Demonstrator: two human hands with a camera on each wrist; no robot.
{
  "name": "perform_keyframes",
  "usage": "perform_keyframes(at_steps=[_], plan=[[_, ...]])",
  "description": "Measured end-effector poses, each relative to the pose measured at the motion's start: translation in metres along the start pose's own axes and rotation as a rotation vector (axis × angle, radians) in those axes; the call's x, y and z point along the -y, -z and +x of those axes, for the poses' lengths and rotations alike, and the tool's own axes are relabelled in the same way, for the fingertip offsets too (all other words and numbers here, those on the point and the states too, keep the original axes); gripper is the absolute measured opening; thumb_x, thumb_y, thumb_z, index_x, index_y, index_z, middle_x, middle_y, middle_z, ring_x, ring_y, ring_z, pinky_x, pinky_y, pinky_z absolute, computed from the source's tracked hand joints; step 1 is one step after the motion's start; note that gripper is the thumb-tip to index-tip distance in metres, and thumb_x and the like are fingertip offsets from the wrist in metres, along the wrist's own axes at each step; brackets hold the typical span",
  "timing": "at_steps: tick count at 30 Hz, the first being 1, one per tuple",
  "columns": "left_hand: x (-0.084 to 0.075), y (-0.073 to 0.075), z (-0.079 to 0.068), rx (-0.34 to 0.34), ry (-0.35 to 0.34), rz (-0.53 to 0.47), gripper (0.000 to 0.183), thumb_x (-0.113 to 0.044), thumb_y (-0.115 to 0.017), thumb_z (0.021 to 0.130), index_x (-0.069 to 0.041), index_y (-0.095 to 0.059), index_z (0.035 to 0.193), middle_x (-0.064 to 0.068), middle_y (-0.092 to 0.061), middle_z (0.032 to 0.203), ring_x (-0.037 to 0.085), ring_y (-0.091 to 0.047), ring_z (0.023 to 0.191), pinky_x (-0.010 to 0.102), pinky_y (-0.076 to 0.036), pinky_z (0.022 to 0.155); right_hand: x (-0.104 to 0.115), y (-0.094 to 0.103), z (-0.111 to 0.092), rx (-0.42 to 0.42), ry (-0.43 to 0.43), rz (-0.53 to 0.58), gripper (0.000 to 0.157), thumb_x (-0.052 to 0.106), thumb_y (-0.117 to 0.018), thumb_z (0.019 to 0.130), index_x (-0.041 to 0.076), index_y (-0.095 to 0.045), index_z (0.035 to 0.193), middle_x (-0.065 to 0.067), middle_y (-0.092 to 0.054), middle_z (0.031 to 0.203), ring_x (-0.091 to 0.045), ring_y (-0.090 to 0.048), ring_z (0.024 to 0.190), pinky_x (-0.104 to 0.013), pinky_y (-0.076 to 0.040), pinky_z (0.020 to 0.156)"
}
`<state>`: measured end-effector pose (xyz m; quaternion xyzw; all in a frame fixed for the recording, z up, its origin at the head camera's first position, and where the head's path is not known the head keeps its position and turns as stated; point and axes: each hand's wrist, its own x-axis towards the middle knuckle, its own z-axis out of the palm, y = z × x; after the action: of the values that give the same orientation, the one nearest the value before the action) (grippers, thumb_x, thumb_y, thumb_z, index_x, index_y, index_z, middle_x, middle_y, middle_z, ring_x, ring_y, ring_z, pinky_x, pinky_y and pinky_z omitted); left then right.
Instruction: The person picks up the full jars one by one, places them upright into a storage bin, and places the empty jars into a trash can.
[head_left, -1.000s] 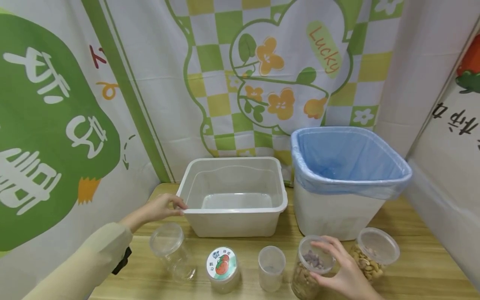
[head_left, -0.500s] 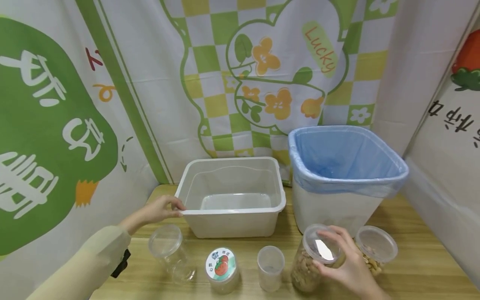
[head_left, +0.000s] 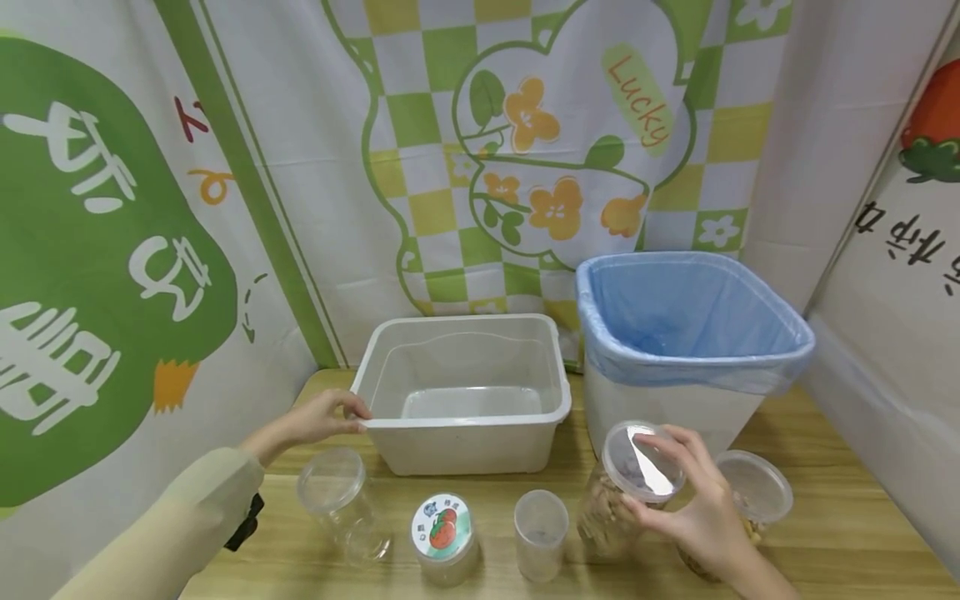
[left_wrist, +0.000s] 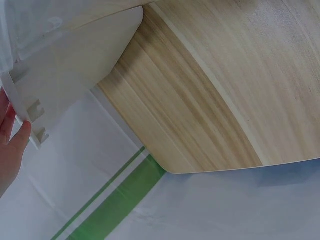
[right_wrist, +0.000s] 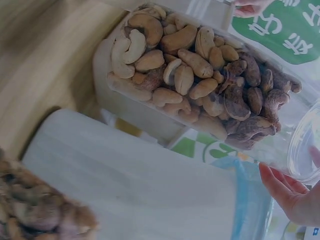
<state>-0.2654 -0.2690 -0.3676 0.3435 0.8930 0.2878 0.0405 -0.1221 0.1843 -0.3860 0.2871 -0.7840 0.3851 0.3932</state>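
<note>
My right hand [head_left: 697, 496] spans the lid [head_left: 643, 468] of a clear jar of cashews [head_left: 603, 512], thumb on the near side and fingers on the far side. In the right wrist view, pale cashews lie low in this jar [right_wrist: 185, 80] and darker, skin-on ones toward the lid end. The jar tilts slightly in the head view. My left hand [head_left: 326, 417] grips the near left corner of a white plastic basin [head_left: 468, 446]. The left wrist view catches thumb and fingertips of that hand [left_wrist: 10, 145] on the basin's rim [left_wrist: 17, 102].
A second lidded jar of nuts [head_left: 753, 487] stands partly behind my right hand. Left of the cashews are a small clear cup [head_left: 542, 550], a tub with a tomato-printed lid [head_left: 442, 529] and a clear jar [head_left: 333, 483]. A blue-lined bin [head_left: 660, 408] stands behind on the wooden table [head_left: 277, 508].
My right hand has moved away from me with the cashew jar, whose lid now sits farther back and overlaps the bin's base. The left hand stays on the basin.
</note>
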Motion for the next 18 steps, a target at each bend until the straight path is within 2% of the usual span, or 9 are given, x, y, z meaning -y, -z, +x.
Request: perform_keyframes(at_steps=[4,9,18], plan=[[0.001,0.0,0.0,-0.003,-0.003,-0.004,0.011,-0.005,-0.068,0.074,0.002,-0.064,0.081,0.014,-0.064,0.086,0.029,-0.056,0.084,0.045,-0.042,0.078,0.005,-0.001,0.01,-0.021,-0.013,0.013,0.06,0.042,-0.07,0.069,-0.003,-0.057,0.106,-0.02,-0.05,0.103,-0.006,-0.045,0.106,-0.012,-0.032,0.092],[0.002,-0.001,0.001,-0.002,0.0,-0.007,0.01,-0.006,-0.067,0.074,0.001,-0.065,0.081,0.014,-0.064,0.087,0.031,-0.056,0.086,0.046,-0.041,0.08,0.006,-0.002,0.021,-0.044,-0.023,0.03,0.062,0.045,-0.069,0.069,-0.003,-0.057,0.106,-0.019,-0.049,0.105,-0.005,-0.048,0.1,-0.014,-0.032,0.094],[0.002,-0.001,-0.002,-0.013,0.001,-0.015,0.009,-0.004,-0.067,0.074,0.001,-0.064,0.081,0.014,-0.064,0.087,0.03,-0.056,0.086,0.045,-0.042,0.08,0.01,-0.006,0.049,-0.065,0.032,0.059,0.063,0.047,-0.065,0.072,-0.004,-0.057,0.107,-0.02,-0.05,0.107,-0.006,-0.051,0.093,-0.017,-0.036,0.09]])
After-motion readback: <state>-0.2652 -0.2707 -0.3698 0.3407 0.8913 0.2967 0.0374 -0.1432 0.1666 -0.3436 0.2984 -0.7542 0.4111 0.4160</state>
